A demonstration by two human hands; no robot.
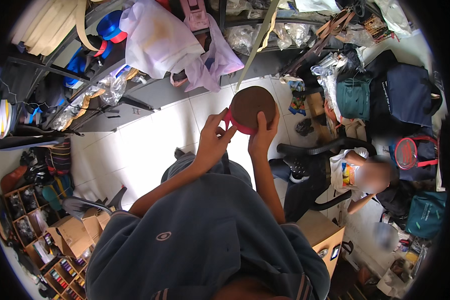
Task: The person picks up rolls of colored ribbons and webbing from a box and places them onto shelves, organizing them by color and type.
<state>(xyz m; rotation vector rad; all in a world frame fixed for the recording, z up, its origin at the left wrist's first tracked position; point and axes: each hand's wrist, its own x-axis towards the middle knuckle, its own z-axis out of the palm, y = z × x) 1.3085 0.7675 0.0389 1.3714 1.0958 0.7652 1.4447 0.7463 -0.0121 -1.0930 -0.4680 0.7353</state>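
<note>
A round, flat roll of strap (253,106) with a dark brown face and a pinkish-red outer edge is held up in front of me. My right hand (263,136) grips it from the near right side, with the thumb lying on the brown face. At the roll's left edge, my left hand (215,137) pinches a pinkish-red loose piece (228,118), its fingers closed around it. Both hands are over the tiled floor.
Shelves ahead hold strap rolls (111,27), plastic bags and a pale cloth bag (157,40). Bags (407,92) hang at the right, where a person (345,170) sits in a black chair. Cardboard boxes (75,232) and a compartment rack stand at lower left.
</note>
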